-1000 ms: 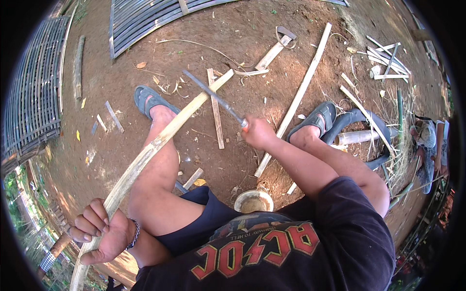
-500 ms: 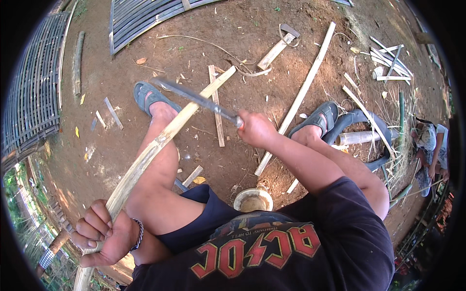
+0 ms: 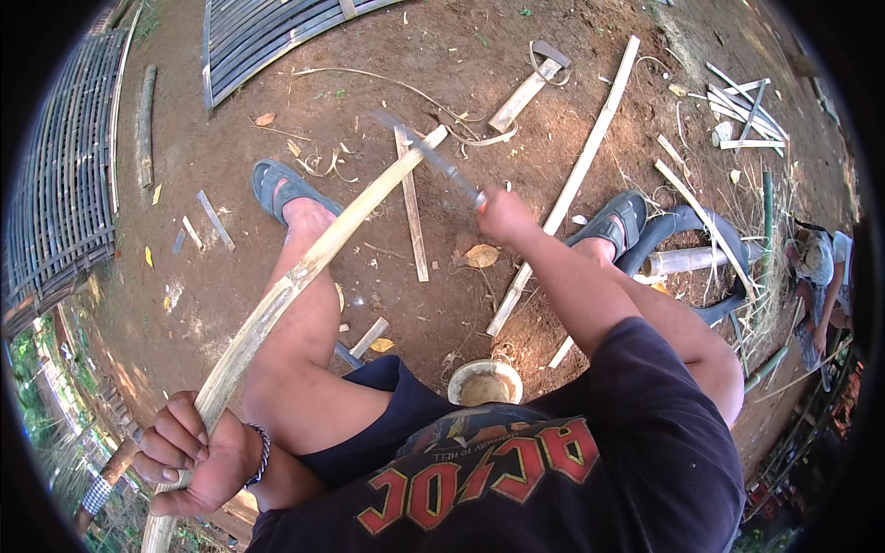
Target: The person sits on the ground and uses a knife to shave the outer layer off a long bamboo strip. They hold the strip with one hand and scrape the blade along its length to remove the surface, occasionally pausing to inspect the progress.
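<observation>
Since the knife (image 3: 454, 176), clamped in the right hand (image 3: 506, 218), has shifted outward, work now sits near the far tip of the pale strip (image 3: 297, 274) above the ground (image 3: 442, 55), left hand (image 3: 210, 459) clamped round its near part

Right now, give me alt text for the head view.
A person's left hand grips a long pale strip; the right hand holds a blurred knife, seen crossing the strip near its far end. Offcuts and a bowl are on the dirt.
</observation>
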Tool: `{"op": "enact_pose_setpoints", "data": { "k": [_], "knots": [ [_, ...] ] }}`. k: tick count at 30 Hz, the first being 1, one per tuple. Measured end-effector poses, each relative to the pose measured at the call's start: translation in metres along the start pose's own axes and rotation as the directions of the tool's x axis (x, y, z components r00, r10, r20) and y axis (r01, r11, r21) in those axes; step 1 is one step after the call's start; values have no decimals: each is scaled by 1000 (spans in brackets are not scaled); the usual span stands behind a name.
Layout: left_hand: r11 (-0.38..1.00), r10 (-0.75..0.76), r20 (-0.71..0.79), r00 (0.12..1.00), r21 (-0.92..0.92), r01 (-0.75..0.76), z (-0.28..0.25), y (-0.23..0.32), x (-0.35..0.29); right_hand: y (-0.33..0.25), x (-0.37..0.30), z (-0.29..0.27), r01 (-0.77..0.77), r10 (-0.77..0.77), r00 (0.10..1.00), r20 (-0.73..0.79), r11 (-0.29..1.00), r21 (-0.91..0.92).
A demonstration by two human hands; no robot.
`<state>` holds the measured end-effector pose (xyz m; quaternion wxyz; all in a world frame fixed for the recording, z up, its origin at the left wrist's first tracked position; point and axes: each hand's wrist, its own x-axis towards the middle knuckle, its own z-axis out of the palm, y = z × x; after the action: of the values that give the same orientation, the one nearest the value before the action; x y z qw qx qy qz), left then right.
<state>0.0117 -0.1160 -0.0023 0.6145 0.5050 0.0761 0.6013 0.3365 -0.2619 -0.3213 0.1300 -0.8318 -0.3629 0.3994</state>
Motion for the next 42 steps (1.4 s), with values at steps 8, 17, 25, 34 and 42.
{"op": "enact_pose_setpoints", "data": {
  "k": [8, 17, 25, 34, 42],
  "knots": [
    [1000, 14, -75, 997, -2, -14, -2, 8, -4, -25, -24, -8, 157, -150, 986, 67, 981, -117],
    [992, 58, -209, 976, 125, -32, -4, 7, -4, -29, -22, -10, 285, -279, 958, 60, 945, -158],
    [996, 63, -181, 981, 74, -51, -7, 7, -2, -29, -12, -15, 19, -9, 992, 123, 996, -82],
    [995, 64, -192, 979, 87, -48, -12, 9, -6, -29, -15, -8, -76, 79, 990, 120, 997, -24],
    [1000, -12, -78, 997, 7, 12, -28, 6, 1, 36, 24, 10, -160, 153, 984, 91, 984, 75]
  ]
}}
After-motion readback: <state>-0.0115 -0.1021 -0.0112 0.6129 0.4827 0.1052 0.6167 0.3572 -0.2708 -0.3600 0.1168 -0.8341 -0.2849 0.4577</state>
